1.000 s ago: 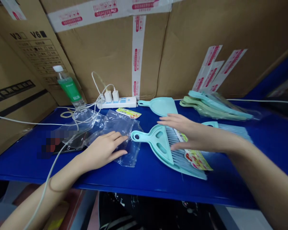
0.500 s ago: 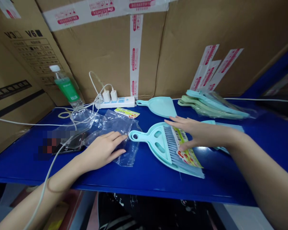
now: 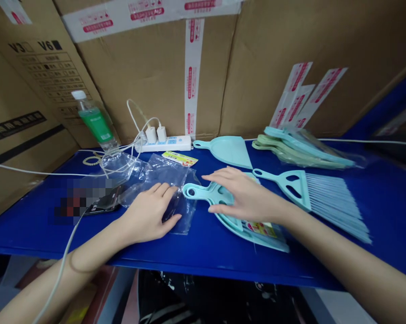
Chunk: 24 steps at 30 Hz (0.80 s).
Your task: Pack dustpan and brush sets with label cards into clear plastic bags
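Observation:
My left hand point(image 3: 149, 211) lies on a clear plastic bag point(image 3: 169, 180) on the blue table point(image 3: 203, 249), thumb and fingers curled around the bag's edge. My right hand point(image 3: 245, 198) rests flat, fingers spread, over a light blue dustpan-and-brush set point(image 3: 223, 202) that carries a colourful paper label point(image 3: 262, 228). The set's looped handle points left toward the bag. A loose light blue brush point(image 3: 311, 193) lies just right of my right hand.
An empty light blue dustpan point(image 3: 228, 150) lies behind. Bagged green and blue sets point(image 3: 300, 150) are stacked at the back right. A power strip with chargers point(image 3: 162, 141), a green bottle point(image 3: 95, 121), cables, more bags, a spare label point(image 3: 180, 158) and cardboard boxes stand behind.
My right hand slid left along the set, from the bristles and label to the part near the handle, uncovering the loose brush. My left hand's fingers curled on the bag.

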{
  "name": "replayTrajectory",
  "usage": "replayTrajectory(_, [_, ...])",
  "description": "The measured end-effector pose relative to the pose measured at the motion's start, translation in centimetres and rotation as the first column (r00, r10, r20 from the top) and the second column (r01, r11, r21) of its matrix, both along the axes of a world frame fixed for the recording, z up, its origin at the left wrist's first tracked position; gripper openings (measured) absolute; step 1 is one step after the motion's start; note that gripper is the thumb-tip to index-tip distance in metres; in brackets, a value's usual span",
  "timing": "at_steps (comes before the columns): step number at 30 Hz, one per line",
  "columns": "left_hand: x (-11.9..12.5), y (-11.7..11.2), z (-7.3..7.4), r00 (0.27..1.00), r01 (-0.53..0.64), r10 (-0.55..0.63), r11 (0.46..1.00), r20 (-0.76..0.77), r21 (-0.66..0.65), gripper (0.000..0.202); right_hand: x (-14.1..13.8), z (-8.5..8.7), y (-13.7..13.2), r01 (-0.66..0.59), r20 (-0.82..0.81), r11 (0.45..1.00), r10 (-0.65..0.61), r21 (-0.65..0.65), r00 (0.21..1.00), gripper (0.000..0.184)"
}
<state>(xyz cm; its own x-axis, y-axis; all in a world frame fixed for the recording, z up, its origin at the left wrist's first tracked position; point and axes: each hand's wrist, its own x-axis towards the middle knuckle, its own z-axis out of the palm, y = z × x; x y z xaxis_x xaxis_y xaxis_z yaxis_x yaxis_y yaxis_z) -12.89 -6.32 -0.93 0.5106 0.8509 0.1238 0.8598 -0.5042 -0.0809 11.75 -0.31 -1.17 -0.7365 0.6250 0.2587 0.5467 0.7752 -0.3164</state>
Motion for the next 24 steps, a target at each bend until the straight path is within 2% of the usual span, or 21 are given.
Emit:
replayTrajectory(6, [0.8,-0.1,0.2,0.997,-0.077,0.077,0.995,-0.004,-0.065,0.038,-1.6,-0.4,-1.4,0.002,-0.069,1.0,-0.002,0.001,0.998,0.044])
replayTrajectory(14, [1.1,-0.4,0.1,0.995,-0.08,0.075,0.994,-0.072,-0.075,0.023,-2.7,-0.8,-1.4,0.028,-0.157,0.999,-0.03,-0.018,0.987,0.033])
replayTrajectory(16, [0.9,-0.4,0.0,0.997,-0.079,0.078,0.995,-0.029,-0.055,0.025,-2.8,-0.8,-1.4,0.027,-0.153,0.999,-0.029,-0.018,0.988,0.033])
replayTrajectory(19, [0.8,-0.4,-0.2,0.991,-0.063,0.063,0.998,0.116,-0.008,0.029,-2.9,-0.7,-1.3,0.033,-0.143,0.999,-0.033,-0.004,0.989,0.032])
replayTrajectory(24, [0.9,-0.4,-0.3,0.929,-0.016,0.013,1.0,0.37,0.005,0.023,-3.8,-1.1,-1.4,0.024,-0.138,1.0,-0.021,0.02,0.99,0.03])
